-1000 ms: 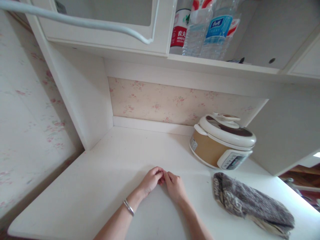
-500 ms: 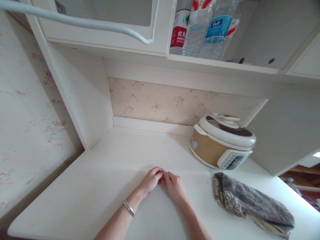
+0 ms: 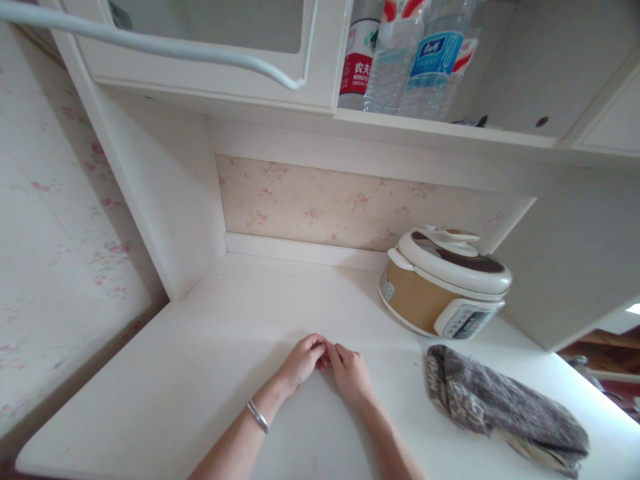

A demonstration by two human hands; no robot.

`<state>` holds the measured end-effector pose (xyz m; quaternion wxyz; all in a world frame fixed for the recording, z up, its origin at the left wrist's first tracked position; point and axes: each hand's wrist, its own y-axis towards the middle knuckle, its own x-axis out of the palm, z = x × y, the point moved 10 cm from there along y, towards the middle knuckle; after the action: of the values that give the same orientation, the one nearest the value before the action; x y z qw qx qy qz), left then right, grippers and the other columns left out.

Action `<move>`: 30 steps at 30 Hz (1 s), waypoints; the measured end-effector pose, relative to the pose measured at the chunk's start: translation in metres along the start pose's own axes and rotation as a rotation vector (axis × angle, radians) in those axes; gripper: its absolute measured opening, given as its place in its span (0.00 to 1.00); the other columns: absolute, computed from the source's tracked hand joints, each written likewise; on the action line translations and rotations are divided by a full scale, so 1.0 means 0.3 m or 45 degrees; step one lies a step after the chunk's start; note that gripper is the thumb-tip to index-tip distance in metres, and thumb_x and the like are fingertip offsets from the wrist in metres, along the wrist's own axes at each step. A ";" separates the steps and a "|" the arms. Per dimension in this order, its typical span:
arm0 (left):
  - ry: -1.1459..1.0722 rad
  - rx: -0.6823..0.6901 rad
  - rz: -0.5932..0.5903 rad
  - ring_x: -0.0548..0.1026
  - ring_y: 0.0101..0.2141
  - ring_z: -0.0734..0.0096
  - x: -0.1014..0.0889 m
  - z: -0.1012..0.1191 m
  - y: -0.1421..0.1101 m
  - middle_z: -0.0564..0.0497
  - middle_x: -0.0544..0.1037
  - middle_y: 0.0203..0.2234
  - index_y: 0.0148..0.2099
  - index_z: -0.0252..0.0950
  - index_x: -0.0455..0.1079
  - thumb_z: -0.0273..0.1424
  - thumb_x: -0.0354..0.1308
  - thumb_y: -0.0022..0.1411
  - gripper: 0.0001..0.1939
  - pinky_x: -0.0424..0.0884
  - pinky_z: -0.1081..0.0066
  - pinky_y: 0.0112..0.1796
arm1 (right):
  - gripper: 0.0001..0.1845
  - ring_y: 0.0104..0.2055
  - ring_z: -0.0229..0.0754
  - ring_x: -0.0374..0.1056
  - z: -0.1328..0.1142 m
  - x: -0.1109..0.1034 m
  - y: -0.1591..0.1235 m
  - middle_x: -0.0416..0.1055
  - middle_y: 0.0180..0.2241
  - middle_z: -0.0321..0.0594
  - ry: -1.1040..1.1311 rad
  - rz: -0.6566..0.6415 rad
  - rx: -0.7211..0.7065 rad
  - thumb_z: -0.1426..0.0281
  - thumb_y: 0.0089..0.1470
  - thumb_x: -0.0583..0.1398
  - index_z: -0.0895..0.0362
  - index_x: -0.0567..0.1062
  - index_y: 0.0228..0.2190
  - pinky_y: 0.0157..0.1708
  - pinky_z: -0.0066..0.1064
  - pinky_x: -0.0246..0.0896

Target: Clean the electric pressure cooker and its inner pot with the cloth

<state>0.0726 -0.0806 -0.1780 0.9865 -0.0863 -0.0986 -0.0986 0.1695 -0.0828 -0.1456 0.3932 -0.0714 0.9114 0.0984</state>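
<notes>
My left hand (image 3: 303, 360) and my right hand (image 3: 350, 373) meet over the white countertop (image 3: 210, 373), low in the middle of the head view. Both are closed with the fingers curled in, and their thumb and finger tips touch. No object shows in either hand, though the palms face away from me. A silver bangle (image 3: 257, 416) circles my left wrist. To the right of my right hand, and apart from it, lies a folded grey-brown patterned cloth (image 3: 505, 407). Behind the cloth stands a white and gold electric cooker (image 3: 420, 297) with its lid on.
Overhead is a white cabinet (image 3: 280, 93) with a pale curved bar (image 3: 165, 47) crossing its front. Plastic bottles (image 3: 390, 73) stand on its open shelf. Side panels (image 3: 170, 180) bound the counter nook, and floral wallpaper (image 3: 310, 200) covers the back.
</notes>
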 end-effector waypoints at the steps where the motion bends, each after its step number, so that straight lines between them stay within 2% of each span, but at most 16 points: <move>1: 0.002 0.000 0.005 0.70 0.27 0.73 -0.001 -0.001 0.000 0.52 0.72 0.25 0.37 0.33 0.68 0.34 0.53 0.56 0.10 0.64 0.73 0.29 | 0.25 0.25 0.35 0.66 0.001 0.000 0.000 0.71 0.22 0.36 0.000 0.002 0.004 0.58 0.63 0.44 0.54 0.70 0.23 0.26 0.24 0.49; 30: 0.031 0.017 0.008 0.69 0.27 0.73 0.002 0.007 -0.002 0.52 0.71 0.24 0.36 0.33 0.69 0.35 0.54 0.55 0.10 0.63 0.72 0.29 | 0.25 0.25 0.35 0.65 -0.004 0.004 -0.006 0.71 0.22 0.35 0.038 0.002 -0.014 0.58 0.63 0.45 0.54 0.71 0.23 0.27 0.24 0.50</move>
<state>0.0726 -0.0809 -0.1757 0.9885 -0.0787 -0.0870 -0.0957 0.1683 -0.0849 -0.1458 0.3792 -0.0742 0.9166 0.1029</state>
